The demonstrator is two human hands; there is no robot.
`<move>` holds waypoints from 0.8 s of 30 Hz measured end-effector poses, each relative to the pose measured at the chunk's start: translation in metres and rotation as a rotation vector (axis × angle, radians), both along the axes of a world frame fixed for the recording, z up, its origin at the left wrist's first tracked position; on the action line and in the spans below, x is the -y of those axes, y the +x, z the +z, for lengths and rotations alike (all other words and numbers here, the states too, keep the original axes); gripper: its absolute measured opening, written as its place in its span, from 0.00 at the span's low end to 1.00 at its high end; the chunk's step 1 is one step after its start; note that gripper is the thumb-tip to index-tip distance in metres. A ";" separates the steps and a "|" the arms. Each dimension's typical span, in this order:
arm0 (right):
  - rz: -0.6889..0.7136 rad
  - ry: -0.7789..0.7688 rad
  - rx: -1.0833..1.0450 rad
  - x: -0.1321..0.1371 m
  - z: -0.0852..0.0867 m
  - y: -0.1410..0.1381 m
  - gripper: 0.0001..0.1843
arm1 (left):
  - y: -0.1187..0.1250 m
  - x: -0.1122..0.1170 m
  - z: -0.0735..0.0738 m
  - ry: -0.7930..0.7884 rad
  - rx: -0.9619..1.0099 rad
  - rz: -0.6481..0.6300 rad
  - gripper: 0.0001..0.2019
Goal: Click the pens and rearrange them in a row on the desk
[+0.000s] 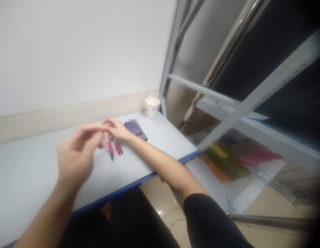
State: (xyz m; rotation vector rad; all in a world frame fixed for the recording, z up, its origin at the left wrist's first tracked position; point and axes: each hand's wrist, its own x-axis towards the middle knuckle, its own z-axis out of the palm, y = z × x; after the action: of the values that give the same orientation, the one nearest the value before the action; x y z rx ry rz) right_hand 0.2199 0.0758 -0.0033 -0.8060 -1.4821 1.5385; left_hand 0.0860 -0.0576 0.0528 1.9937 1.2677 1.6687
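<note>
My left hand point(78, 151) is raised over the table and smeared by motion. Its index finger and thumb point right, reaching my right hand's fingertips in the view; whether they touch or hold anything is unclear. My right hand point(118, 130) is low over the tabletop, its fingers curled together around something too small to make out. Just below it are a pink-gripped pen point(110, 148), a second pink pen point(117, 148) and a darker pen point(120, 148), tips towards me. Their upper ends are hidden by my hands. Beside my right wrist lies a phone point(140, 133).
A patterned paper cup point(151, 109) stands at the far corner of the white table point(165, 137), near the wall. Metal frame bars point(224, 127) rise to the right. A low surface there carries a colourful package point(224, 162). The table's front edge is blue.
</note>
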 end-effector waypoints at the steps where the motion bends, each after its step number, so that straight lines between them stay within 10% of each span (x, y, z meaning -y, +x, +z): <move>1: -0.001 -0.012 0.003 -0.003 0.002 -0.001 0.05 | -0.006 -0.025 -0.003 -0.084 0.124 0.081 0.08; 6: -0.057 -0.038 -0.057 -0.009 -0.002 -0.006 0.07 | -0.057 -0.094 -0.033 -0.408 0.003 0.293 0.13; 13: 0.062 -0.009 0.011 -0.002 -0.015 -0.005 0.05 | -0.072 -0.059 -0.071 -0.676 -0.486 0.247 0.23; 24: -0.012 0.055 0.095 -0.005 -0.023 -0.007 0.03 | -0.063 -0.057 -0.075 -0.704 -0.689 0.166 0.18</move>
State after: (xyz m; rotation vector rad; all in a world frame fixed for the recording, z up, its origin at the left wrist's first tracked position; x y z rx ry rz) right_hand 0.2131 0.0809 -0.0261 -0.8648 -1.5784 1.4618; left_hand 0.0234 -0.0006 -0.0217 2.0477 1.9252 0.4010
